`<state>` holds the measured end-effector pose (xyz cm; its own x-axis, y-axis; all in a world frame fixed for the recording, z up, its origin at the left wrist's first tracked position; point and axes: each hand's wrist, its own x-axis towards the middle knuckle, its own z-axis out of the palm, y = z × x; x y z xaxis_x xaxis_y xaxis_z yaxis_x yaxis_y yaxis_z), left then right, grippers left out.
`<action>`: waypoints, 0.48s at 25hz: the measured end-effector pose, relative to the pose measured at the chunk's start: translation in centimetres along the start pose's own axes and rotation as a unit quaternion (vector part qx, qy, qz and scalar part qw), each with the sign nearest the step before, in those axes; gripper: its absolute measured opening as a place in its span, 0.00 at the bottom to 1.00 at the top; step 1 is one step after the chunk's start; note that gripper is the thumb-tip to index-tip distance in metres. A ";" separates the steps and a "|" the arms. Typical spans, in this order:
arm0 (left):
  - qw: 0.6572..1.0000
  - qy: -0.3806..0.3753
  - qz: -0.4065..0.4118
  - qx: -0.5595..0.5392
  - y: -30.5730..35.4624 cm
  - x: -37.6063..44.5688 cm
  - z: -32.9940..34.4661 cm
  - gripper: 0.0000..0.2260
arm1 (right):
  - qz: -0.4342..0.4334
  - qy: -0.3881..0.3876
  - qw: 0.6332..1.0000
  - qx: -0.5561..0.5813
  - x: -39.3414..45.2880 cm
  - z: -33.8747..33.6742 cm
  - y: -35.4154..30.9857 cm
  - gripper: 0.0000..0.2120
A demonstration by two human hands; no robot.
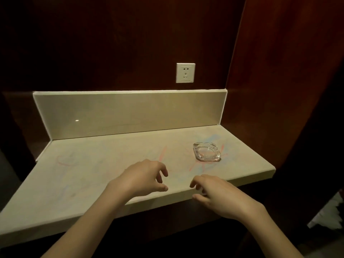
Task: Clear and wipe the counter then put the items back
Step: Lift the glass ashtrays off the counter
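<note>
A clear glass ashtray sits on the beige counter toward its right side. Faint red and blue crayon-like scribbles mark the counter around the ashtray and at the left. My left hand hovers over the counter's front middle with fingers loosely curled, holding nothing. My right hand hangs over the front edge, below and left of the ashtray, fingers also loosely curled and empty. Neither hand touches the ashtray.
A beige backsplash rises behind the counter. A white wall socket sits on the dark wood wall above it. A dark wood panel closes in the right side. Something white lies low at the far right.
</note>
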<state>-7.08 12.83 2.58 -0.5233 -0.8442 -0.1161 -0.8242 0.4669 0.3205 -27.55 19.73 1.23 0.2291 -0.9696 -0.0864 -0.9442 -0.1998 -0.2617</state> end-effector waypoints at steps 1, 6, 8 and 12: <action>1.000 -0.005 0.014 0.000 0.5 1.8 -0.2 0.16 | 0.013 0.003 1.000 0.003 0.6 -0.2 1.1 0.15; 0.998 -0.004 0.058 -0.009 3.1 10.3 -1.1 0.16 | 0.064 0.033 0.997 0.001 3.8 -2.4 7.0 0.15; 0.999 0.000 0.046 -0.013 3.6 13.5 -0.8 0.17 | 0.077 0.040 0.996 0.017 5.4 -2.6 9.0 0.14; 0.990 -0.031 -0.004 -0.141 3.5 19.4 0.6 0.13 | 0.093 0.046 0.978 0.180 9.0 -2.4 13.2 0.12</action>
<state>-20.23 -1.75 0.87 -0.5364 -0.8255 -0.1754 -0.7405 0.3607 0.5671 -38.52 8.06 -0.71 0.0240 -0.9963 -0.0824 -0.8198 0.0275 -0.5719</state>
